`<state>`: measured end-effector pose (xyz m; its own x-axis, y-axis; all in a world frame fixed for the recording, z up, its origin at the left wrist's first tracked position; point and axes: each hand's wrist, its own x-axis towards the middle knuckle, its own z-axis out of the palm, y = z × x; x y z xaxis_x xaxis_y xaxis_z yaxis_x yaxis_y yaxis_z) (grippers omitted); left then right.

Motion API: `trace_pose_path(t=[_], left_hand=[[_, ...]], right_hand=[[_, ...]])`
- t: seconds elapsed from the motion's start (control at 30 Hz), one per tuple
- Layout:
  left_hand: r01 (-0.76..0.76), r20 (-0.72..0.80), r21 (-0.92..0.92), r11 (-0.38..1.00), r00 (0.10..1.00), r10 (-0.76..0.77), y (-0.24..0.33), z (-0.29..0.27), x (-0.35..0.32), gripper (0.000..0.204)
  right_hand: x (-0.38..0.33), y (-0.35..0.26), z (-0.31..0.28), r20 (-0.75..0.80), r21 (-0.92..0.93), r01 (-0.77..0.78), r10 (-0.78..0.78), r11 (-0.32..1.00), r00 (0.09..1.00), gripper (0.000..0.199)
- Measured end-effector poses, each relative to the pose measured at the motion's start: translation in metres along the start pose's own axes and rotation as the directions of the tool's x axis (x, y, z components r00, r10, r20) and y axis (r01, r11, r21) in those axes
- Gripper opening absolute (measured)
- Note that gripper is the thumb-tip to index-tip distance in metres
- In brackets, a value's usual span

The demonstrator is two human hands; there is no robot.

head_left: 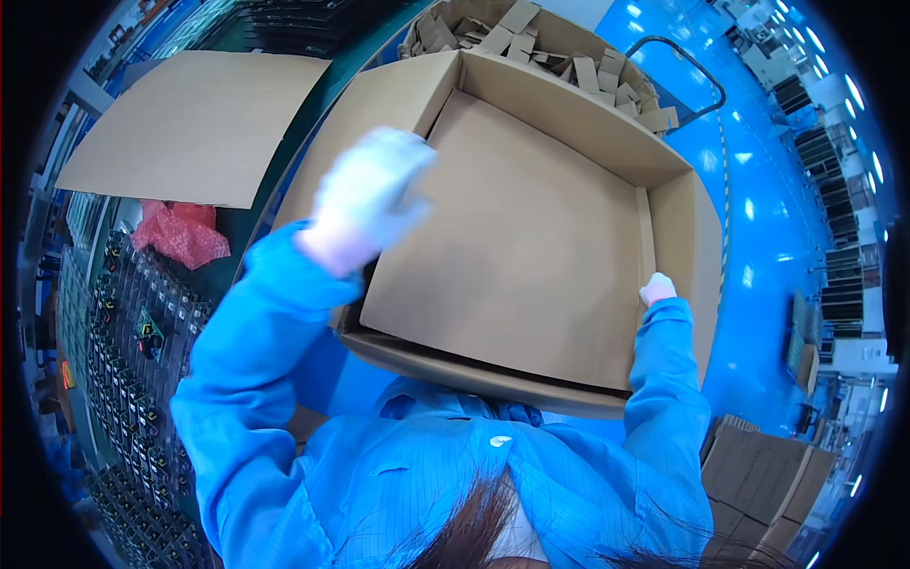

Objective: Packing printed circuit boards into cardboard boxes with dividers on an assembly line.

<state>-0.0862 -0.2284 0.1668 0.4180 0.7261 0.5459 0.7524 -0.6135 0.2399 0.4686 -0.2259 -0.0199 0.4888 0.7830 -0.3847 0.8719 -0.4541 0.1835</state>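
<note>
A large open cardboard box [559,109] stands in front of me, with a flat brown cardboard sheet [512,247] lying inside it. My left hand [372,190], in a white glove and blurred by motion, is raised over the box's left edge. Its thumb and fingers look apart, and nothing shows between them. At the right side, my gloved right hand [658,288] is closed at the sheet's right edge, beside a narrow upright strip [646,228] along the box wall. The fingertips of this hand are hidden.
Behind the box, a carton [648,83] holds many cardboard scraps, next to a dark curved handle [706,76]. On the left bench lie another cardboard sheet [204,123], pink bubble wrap [180,232] and rows of circuit boards [133,370]. Cartons [758,474] stand at the lower right.
</note>
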Motion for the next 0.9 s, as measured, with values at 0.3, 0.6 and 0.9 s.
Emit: trace_pose_path(t=[0.3, 0.6, 0.9], left_hand=[[0.140, 0.836, 0.390, 0.910, 0.360, -0.414, -0.003, 0.150, 0.003, 0.081], [0.259, 0.756, 0.506, 0.822, 0.326, -0.568, -0.018, 0.224, -0.037, 0.081], [0.425, 0.868, 0.144, 0.894, 0.379, -0.320, 0.048, 0.190, -0.016, 0.056]], right_hand=[[-0.051, -0.066, -0.023, -0.042, -0.452, 0.284, -0.338, 0.846, 0.940, 0.071], [-0.035, -0.087, -0.014, 0.276, -0.302, 0.377, -0.298, 0.876, 0.914, 0.072], [-0.068, -0.201, -0.010, 0.014, -0.145, 0.760, -0.767, 0.634, 0.642, 0.054]])
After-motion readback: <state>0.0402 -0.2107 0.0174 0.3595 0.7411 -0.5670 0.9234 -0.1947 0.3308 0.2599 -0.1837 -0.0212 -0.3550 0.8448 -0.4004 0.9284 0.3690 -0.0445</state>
